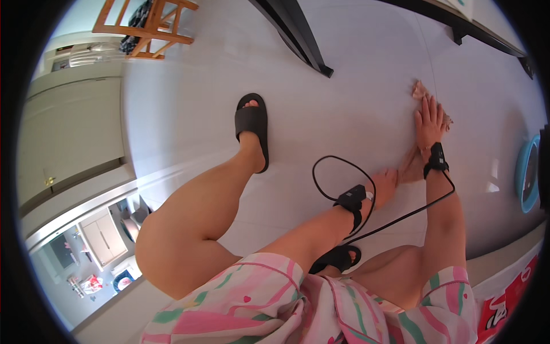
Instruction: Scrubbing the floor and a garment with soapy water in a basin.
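A thin pinkish-tan cloth [410, 167] lies stretched and crumpled on the pale floor. My right hand [429, 125] rests flat on it, fingers extended and a little apart, and bits of the cloth stick out past the fingertips and beside them. At the cloth's near left end is my left hand [385, 182], its fingers curled on the edge; part of that grip is hidden. Each wrist wears a black strapped device, the left one [350, 199] and the right one [436, 159], linked to a black cable [395, 221].
Dark table legs [303, 46] stand on the floor ahead. To the right is a blue basin [528, 172], with a red and white bag [507, 304] nearer me. A wooden chair [152, 31] stands far left. My slippered left foot [251, 123] is planted left of the cloth.
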Demonstrator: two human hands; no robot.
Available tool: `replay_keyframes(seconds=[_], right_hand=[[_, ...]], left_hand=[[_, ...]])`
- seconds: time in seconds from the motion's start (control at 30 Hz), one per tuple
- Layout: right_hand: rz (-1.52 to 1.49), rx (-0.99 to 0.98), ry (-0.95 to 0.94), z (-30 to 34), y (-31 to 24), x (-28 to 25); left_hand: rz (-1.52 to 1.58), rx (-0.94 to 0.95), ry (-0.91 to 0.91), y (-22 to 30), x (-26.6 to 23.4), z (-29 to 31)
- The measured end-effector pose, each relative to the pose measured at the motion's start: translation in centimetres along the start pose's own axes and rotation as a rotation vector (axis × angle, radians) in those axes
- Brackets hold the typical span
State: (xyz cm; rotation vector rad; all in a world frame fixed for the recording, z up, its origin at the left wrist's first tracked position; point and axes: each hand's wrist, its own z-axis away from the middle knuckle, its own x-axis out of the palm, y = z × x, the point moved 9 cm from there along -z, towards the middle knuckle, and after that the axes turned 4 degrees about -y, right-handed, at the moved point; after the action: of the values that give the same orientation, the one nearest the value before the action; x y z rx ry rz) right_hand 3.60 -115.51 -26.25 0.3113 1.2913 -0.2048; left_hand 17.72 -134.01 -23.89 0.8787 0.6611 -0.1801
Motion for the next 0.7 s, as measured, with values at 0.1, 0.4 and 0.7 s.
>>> replay_keyframes(seconds=[0.1, 0.4, 0.7], right_hand=[[0.046, -0.077, 0.086, -2.8, 0.9, 0.7], [-0.097, -0.693, -0.012, 0.7, -24.4, 0.8], [-0.347, -1.208, -0.078, 14.2, -36.2, 3.6]], left_hand=[[-0.030, 0.108, 0.149, 0.7, -4.2, -1.0], [0.111, -0.006, 0.325, -9.6, -4.2, 6.4], [0.077, -0.133, -0.368, -9.6, 6.0, 10.3]])
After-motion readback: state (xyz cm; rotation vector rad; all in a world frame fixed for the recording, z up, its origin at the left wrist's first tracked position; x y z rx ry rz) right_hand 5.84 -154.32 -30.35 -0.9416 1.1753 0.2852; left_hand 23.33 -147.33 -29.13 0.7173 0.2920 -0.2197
